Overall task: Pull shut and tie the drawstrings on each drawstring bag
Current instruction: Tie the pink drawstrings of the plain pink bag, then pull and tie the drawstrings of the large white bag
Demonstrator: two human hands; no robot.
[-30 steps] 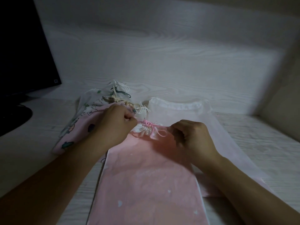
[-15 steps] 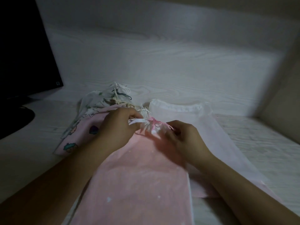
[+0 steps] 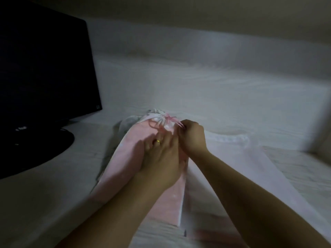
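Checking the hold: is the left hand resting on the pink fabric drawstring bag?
Touching. The head view shows the left hand pressed flat on the pink fabric drawstring bag.

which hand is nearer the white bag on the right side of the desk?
Right. The right hand pinches the pink drawstring just left of the white bag. The left hand lies farther left, on the pink bag.

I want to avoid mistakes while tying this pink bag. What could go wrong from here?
1. The right hand pinches the pink drawstring near the gathered mouth; a hard pull might jam the knot.
2. The left hand presses the pink bag, which overlaps the white bag; pulling may drag both.
3. The picture is dim and blurred, so a loop could be missed.
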